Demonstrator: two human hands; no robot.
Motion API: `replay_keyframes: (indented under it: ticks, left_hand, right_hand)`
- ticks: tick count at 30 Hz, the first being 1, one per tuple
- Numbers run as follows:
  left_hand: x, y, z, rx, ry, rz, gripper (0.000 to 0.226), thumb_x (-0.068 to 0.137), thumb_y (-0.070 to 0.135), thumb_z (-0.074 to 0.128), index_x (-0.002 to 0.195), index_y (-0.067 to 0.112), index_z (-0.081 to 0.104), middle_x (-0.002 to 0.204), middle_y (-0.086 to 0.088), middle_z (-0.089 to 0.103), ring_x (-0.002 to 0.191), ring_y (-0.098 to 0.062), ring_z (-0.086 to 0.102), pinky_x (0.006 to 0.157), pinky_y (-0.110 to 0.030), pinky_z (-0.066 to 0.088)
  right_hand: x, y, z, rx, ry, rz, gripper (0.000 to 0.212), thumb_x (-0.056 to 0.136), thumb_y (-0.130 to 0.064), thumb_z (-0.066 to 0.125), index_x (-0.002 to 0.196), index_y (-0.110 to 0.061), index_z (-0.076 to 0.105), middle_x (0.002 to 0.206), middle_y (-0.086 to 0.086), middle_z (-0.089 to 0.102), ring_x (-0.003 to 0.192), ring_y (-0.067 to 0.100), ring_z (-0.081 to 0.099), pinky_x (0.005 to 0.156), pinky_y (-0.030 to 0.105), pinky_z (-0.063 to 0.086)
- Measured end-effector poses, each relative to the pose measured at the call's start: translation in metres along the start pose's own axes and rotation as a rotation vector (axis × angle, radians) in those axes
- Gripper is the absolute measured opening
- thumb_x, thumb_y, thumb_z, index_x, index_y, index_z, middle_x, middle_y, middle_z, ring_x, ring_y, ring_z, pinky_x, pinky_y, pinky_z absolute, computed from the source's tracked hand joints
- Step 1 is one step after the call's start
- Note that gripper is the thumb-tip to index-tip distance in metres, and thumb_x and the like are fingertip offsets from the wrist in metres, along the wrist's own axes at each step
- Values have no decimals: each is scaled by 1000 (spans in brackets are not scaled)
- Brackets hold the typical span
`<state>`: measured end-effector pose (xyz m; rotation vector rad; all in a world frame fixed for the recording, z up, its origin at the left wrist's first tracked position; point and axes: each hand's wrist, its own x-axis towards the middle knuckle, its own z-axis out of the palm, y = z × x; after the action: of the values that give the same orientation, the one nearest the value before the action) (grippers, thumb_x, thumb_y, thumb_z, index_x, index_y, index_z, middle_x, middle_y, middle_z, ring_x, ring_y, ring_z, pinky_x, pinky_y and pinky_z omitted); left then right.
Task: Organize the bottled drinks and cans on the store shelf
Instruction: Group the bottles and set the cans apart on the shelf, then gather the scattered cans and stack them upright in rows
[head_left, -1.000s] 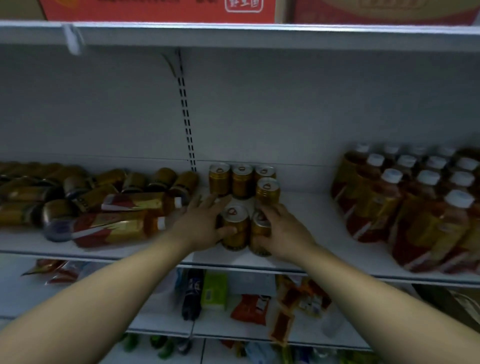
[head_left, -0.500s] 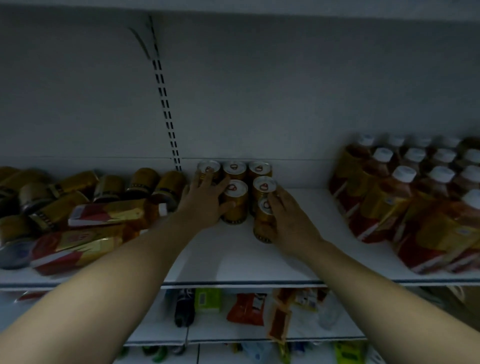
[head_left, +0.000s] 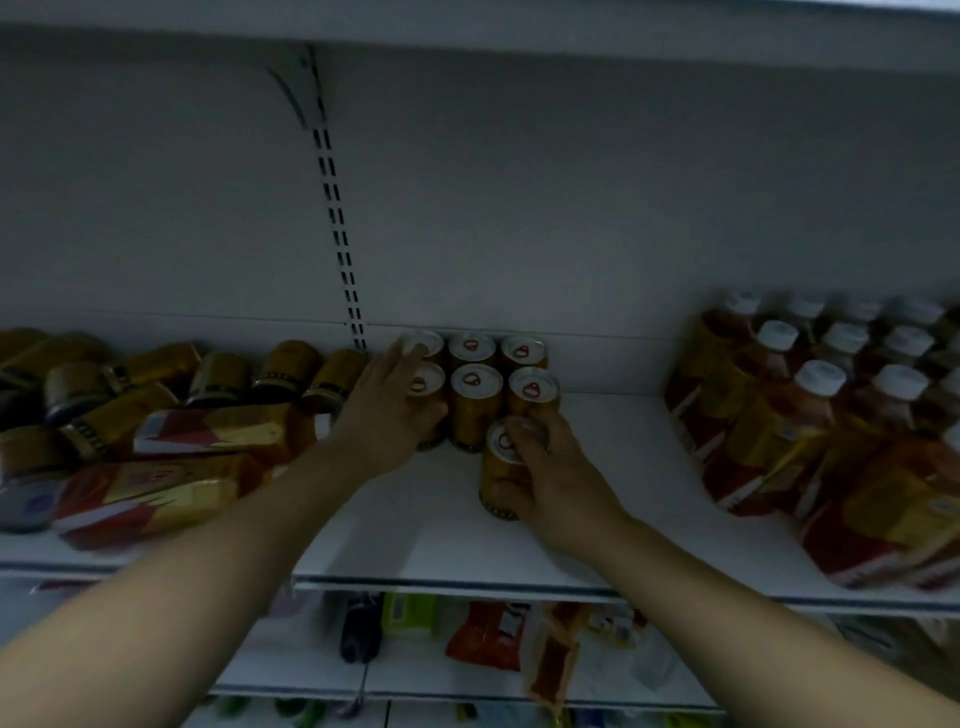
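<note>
Mid-shelf, the person is building a block of upright gold-coloured metal drink cans with red ring pulls (head_left: 475, 402) against the back wall of the white metal store shelf (head_left: 441, 540) — two rows of three standing so far. Right hand (head_left: 550, 473) is wrapped around a seventh gold can (head_left: 498, 475), fingers over its top rim, thumb low on the side; that can stands just in front of the block's right-hand column, touching or nearly touching it, can't tell which. Left hand (head_left: 387, 410) is spread flat against the left side of the block, fingers reaching up over the two left cans, bracing them. Step in hand, as I read it: seating the first can of a third row. Next move likely calls for squaring this can up with the column behind, then letting go without tipping it — the left hand should hold the block while that happens. Plenty left: a heap of gold cans and red-and-gold labelled bottles lying on their sides (head_left: 171, 441) sits just left of the block, unsorted. The white-capped amber bottles (head_left: 826, 415) on the right stand grouped, well apart from the cans.
</note>
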<state>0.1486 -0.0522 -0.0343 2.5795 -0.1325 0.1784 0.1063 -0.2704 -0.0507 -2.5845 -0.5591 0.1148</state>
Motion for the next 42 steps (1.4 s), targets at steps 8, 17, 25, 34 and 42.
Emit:
replay_keyframes:
  ticks: [8, 17, 25, 34, 42]
  left_hand:
    - [-115, -35, 8, 351, -341, -97, 120, 49, 95, -10, 151, 34, 3, 160, 3, -6, 147, -20, -6, 118, -46, 2]
    - [-126, -51, 8, 337, -428, -63, 91, 75, 80, 11, 151, 30, 3, 160, 1, -7, 147, -20, -9, 117, -41, -2]
    - [-136, -116, -90, 374, 113, -1, 51, 81, 43, 55, 126, 20, 56, 136, -9, 50, 127, -35, 44, 101, -47, 37]
    - [-137, -144, -98, 530, -11, -221, 87, 69, 56, 66, 144, 27, 31, 140, -7, 33, 126, -32, 29, 103, -44, 29]
    - [-136, -99, -50, -283, 102, -148, 106, 49, 71, 53, 140, 18, 40, 132, -5, 36, 123, -20, 35, 101, -25, 27]
  right_hand:
    - [43, -55, 14, -327, -46, -138, 72, 96, -46, 47, 154, -22, 13, 160, -2, 8, 146, 23, 1, 117, 39, 8]
    - [59, -81, 14, -407, -101, -87, 78, 92, -49, 53, 153, -18, 14, 161, 1, 8, 148, 25, 4, 119, 43, 3]
    - [61, -155, 52, -168, -74, -212, 44, 96, -33, 49, 136, -14, 44, 136, 9, 45, 121, 27, 45, 85, 32, 39]
    - [59, -179, 105, 571, -154, 293, 38, 91, -45, 59, 115, -16, 57, 105, 5, 64, 84, 17, 59, 67, 27, 46]
    - [41, -190, 65, 951, 141, 166, 17, 82, -26, 75, 91, -34, 63, 99, -5, 69, 97, 17, 66, 87, 35, 53]
